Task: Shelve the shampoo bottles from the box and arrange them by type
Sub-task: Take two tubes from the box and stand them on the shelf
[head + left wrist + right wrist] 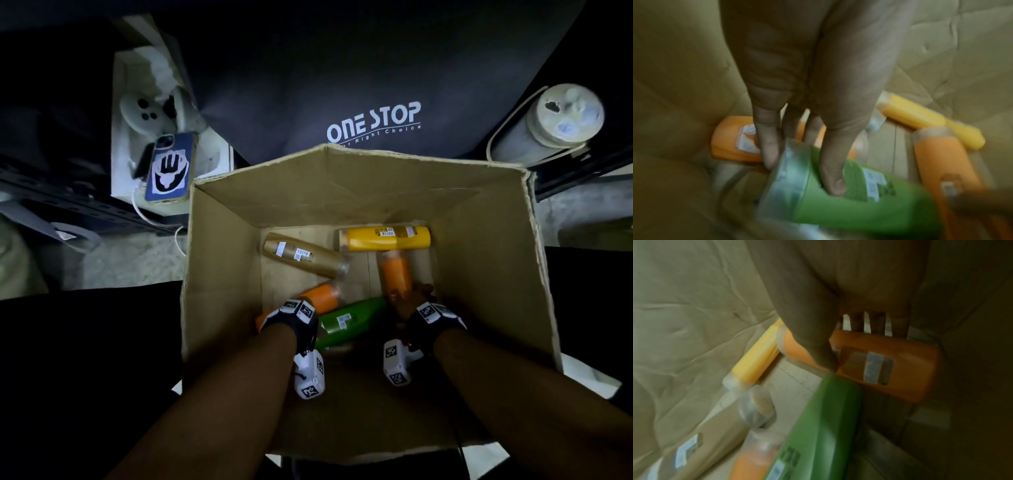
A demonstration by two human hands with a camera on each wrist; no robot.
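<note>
Down inside the box [219,274], both hands reach among bottles lying on its floor. The left hand [807,81] has its grip on the green bottle [849,203], thumb on the body just past the cap and fingers down the far side against an orange bottle [729,142] by the box's left wall. The right hand [838,296] has its grip round a second orange bottle [890,366], fingers curled behind it and thumb in front, near the right wall. Against the box's far wall lies a yellow bottle [387,238], with a gold bottle [301,255] beside it. Outside the box, off its far left corner, lies a phone [169,169].
</note>
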